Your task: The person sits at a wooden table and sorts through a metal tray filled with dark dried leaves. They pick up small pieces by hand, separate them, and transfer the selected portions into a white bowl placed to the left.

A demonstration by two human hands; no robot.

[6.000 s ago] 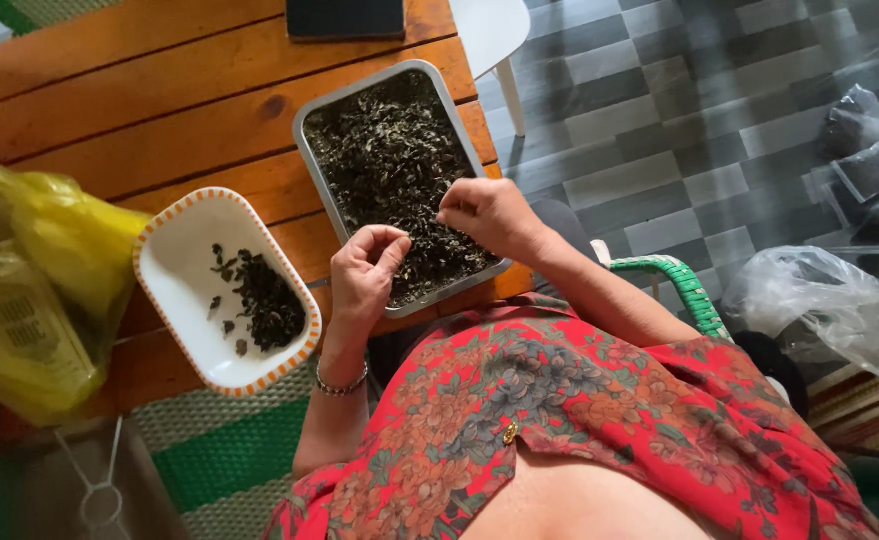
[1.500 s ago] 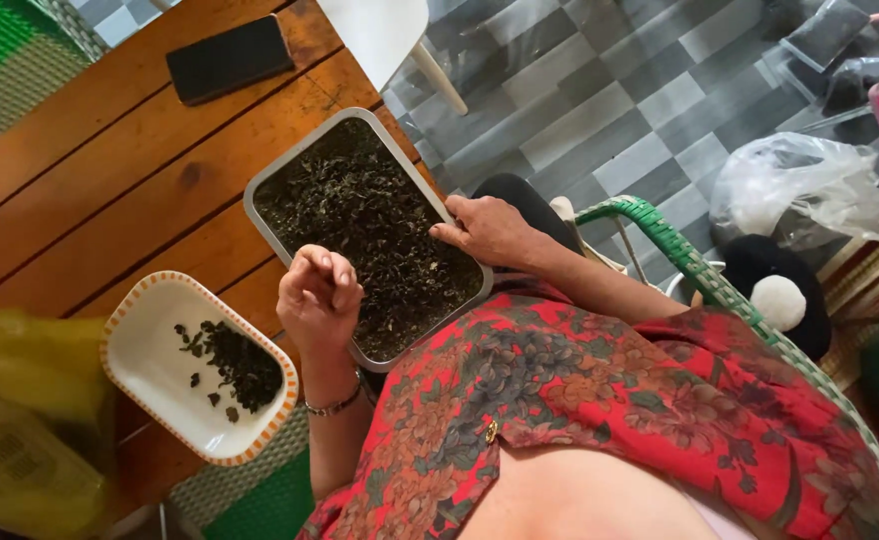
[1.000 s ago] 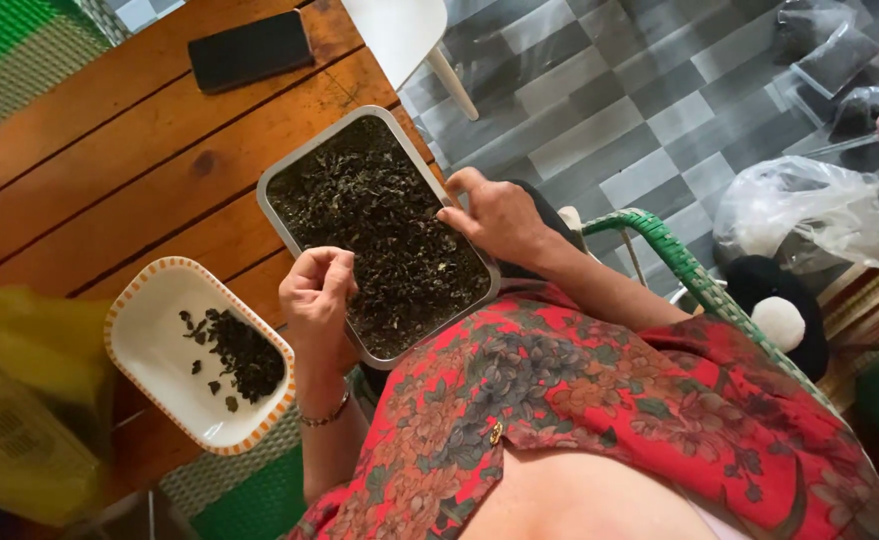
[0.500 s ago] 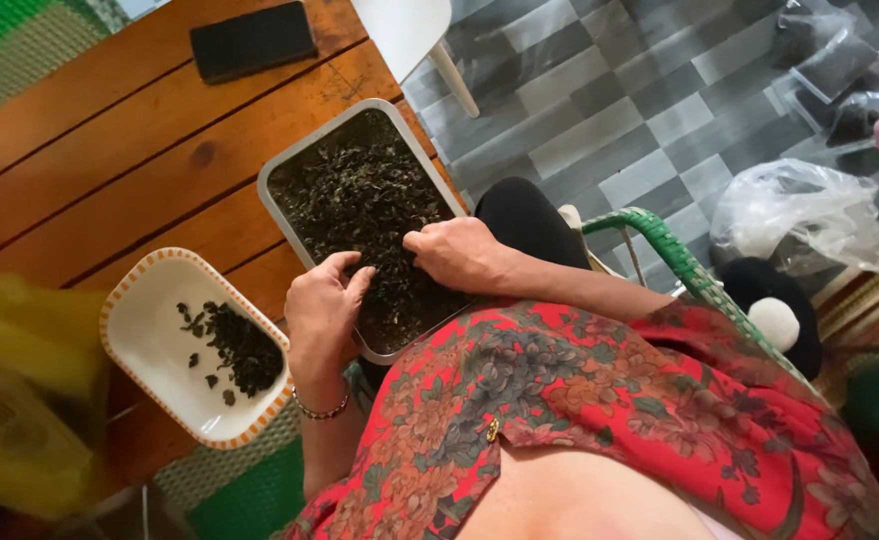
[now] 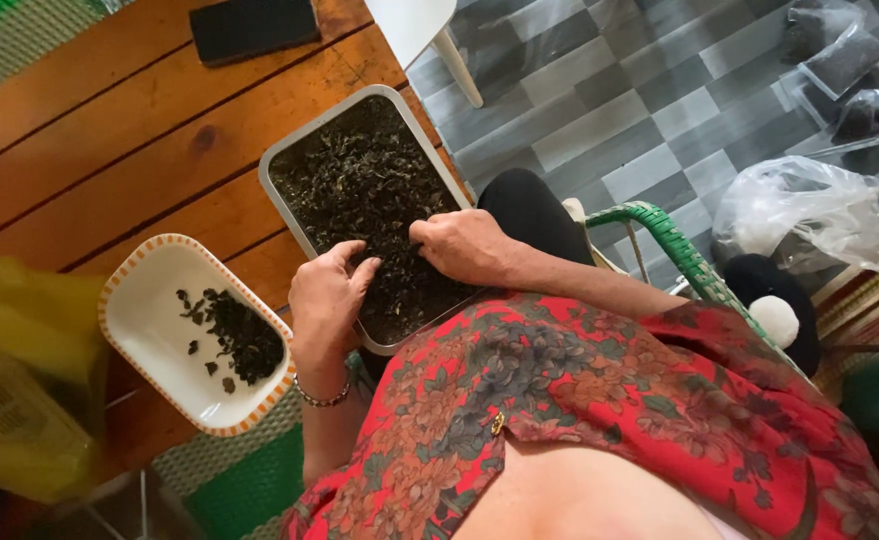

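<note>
Both hands' fingers pinched into dark dried leaves [image 5: 360,190] in grey rectangular metal tray [image 5: 278,200]: left hand [image 5: 325,300], right hand [image 5: 465,245]. Orange-rimmed white dish [image 5: 150,320] at 9 o'clock, apart; tray overhangs wooden table edge [image 5: 110,160].

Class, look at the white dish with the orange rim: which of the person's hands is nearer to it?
Left. The left hand is at the metal tray's near edge, just beside the white dish; the right hand rests over the tray, farther away.

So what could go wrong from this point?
The tray of dark leaves overhangs the table edge at the person's lap, so pressure from the right hand could tip it. Leaves pinched by the left hand may drop between tray and white dish.
</note>
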